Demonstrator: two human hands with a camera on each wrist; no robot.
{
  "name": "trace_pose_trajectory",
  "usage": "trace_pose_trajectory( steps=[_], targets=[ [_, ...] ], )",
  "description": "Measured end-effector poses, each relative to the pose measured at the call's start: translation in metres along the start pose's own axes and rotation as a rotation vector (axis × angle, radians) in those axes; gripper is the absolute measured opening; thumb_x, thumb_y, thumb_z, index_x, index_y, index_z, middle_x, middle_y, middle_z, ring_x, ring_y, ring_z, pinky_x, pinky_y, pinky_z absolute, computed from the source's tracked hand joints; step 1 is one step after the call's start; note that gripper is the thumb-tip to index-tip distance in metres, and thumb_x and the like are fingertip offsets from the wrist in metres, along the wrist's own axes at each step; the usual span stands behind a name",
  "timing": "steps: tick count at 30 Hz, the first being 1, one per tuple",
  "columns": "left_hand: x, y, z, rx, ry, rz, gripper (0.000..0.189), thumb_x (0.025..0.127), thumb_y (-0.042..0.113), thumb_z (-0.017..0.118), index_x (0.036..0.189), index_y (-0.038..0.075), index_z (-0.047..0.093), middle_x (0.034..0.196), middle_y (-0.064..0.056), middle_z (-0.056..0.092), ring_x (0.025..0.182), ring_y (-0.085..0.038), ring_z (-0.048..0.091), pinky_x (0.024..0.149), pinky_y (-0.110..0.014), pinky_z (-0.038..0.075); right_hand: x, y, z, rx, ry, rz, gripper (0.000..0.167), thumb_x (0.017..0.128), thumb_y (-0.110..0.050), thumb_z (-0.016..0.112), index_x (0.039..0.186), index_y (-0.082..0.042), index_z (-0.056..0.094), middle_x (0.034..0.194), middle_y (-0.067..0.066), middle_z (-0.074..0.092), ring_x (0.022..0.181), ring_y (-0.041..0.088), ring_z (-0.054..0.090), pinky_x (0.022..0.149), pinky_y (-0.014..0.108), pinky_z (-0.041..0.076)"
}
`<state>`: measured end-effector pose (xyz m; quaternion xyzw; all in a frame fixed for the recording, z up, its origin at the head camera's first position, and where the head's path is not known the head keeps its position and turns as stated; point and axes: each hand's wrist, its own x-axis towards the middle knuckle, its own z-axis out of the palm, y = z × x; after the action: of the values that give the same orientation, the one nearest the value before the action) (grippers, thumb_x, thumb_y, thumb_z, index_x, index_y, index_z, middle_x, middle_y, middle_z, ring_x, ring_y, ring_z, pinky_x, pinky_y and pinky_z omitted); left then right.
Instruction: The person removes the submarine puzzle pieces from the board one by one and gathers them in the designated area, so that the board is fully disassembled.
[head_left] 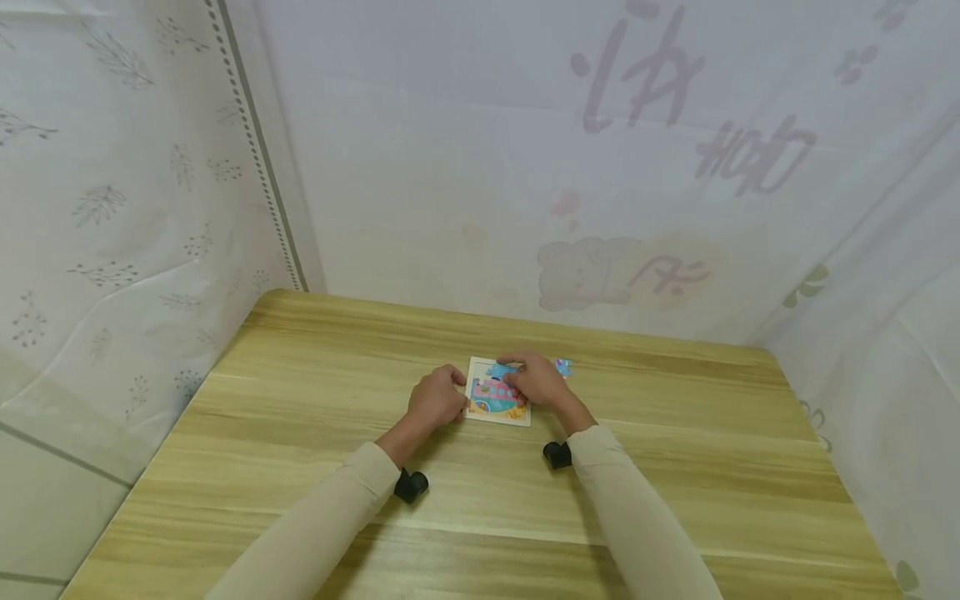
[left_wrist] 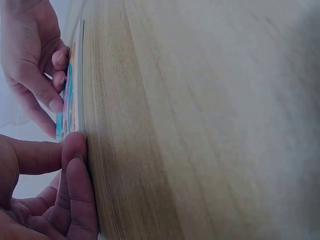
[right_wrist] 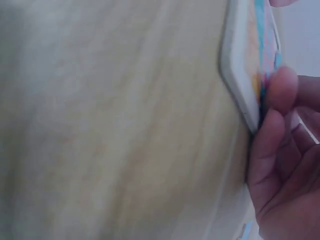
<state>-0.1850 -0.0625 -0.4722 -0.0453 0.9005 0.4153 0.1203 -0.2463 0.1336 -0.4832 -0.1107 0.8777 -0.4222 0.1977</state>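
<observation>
A small jigsaw puzzle in a pale-rimmed tray (head_left: 498,421) lies on the table, its picture pink, teal and orange. At the tray's left edge, my left hand (head_left: 437,396) grips the rim between thumb and curled fingers; the left wrist view shows these fingertips (left_wrist: 75,146) right at the edge. Over the upper right of the picture, my right hand (head_left: 542,382) pinches a blue puzzle piece (head_left: 496,371) between thumb and index finger. Its other fingers curl down beside the tray's corner in the right wrist view. Part of the picture is hidden under this hand.
Just beyond the right hand, a loose blue puzzle piece (head_left: 563,367) lies on the wood-grain table (head_left: 675,467). Black wrist cameras (head_left: 411,486) sit under both cuffs. Printed cloth (head_left: 420,167) hangs behind the table and along its sides.
</observation>
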Motion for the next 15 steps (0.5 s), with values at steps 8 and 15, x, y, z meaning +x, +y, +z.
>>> trace_pose_trajectory(
  steps=[8,15],
  targets=[
    [0.0011,-0.0009,0.0009,0.002,0.012,0.0,0.029,0.083,0.006,0.064,0.113,0.002,0.062,0.055,-0.002,0.064,0.049,-0.014,0.061,0.051,-0.026,0.039,-0.0015,0.0012,0.0,0.117,0.013,0.016,0.027,0.094,-0.011,0.063,0.121,-0.01,0.062,0.058,0.005,0.057,0.043,0.012,0.049,0.046,0.026,0.046],
    [0.0017,-0.0017,0.0014,0.007,0.008,0.003,0.03,0.083,0.004,0.063,0.113,0.003,0.062,0.055,-0.002,0.064,0.049,-0.014,0.061,0.05,-0.026,0.038,-0.0017,0.0019,-0.0022,0.128,-0.019,-0.002,0.022,0.093,-0.013,0.065,0.11,-0.002,0.055,0.057,0.004,0.055,0.043,0.011,0.046,0.046,0.027,0.044]
  ],
)
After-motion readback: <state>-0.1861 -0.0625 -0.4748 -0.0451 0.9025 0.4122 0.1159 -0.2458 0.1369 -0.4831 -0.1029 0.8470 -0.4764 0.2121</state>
